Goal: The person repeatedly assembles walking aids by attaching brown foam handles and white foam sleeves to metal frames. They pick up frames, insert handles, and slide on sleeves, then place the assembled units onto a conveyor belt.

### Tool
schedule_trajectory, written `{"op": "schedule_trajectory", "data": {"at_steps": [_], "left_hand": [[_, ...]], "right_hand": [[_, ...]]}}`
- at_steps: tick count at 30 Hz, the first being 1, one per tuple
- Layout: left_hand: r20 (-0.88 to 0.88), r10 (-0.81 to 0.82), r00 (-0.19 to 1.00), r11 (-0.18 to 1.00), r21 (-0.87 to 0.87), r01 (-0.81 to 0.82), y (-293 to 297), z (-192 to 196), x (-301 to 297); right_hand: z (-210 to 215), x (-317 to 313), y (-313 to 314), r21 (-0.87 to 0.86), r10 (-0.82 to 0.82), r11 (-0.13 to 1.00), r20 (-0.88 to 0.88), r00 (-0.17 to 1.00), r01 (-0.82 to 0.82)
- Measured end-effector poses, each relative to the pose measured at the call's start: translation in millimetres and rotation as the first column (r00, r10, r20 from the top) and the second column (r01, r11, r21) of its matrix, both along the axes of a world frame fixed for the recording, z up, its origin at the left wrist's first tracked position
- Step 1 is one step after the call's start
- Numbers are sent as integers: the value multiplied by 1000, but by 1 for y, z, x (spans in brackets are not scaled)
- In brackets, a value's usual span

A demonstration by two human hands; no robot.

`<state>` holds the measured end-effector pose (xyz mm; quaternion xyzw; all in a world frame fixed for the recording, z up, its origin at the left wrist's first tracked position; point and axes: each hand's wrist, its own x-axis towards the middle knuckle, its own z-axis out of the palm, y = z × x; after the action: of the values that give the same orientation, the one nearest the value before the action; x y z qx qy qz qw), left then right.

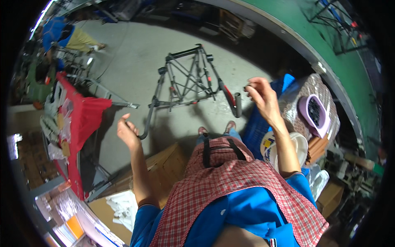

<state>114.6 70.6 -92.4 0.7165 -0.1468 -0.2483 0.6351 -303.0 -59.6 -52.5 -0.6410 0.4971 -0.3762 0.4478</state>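
Well, left hand (128,131): at left tube (149,119), grip unclear.
Right hand (265,101): pinching dark bit (246,88).
Frame (189,75): could tip if tugged.

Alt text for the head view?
A black crossed-bar frame occupies the upper centre, against grey floor. The left hand is at its curved tube, grip unclear; the right hand seems to pinch a small dark piece.

A black tubular frame (190,75) rests on grey floor (123,55) near the left grip (128,131) (red cloth (88,121) further left).
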Motion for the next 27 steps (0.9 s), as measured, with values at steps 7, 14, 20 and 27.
{"op": "schedule_trajectory", "data": {"at_steps": [7,14,20,27], "left_hand": [[-5,-44,999,990,-135,43,-7,7,-7],[-23,-28,999,984,-179,23,-1,4,-2],[25,-38,999,988,-146,41,-3,6,-8],[-26,-87,996,980,-181,81,-3,4,-5]], "right_hand": [[2,15,2,-246,104,959,-143,984,-137],[0,28,3,-283,127,941,-220,967,-188],[-48,69,52,36,-263,965,45,964,262],[-69,65,45,-473,-390,807,19,920,352]]}}
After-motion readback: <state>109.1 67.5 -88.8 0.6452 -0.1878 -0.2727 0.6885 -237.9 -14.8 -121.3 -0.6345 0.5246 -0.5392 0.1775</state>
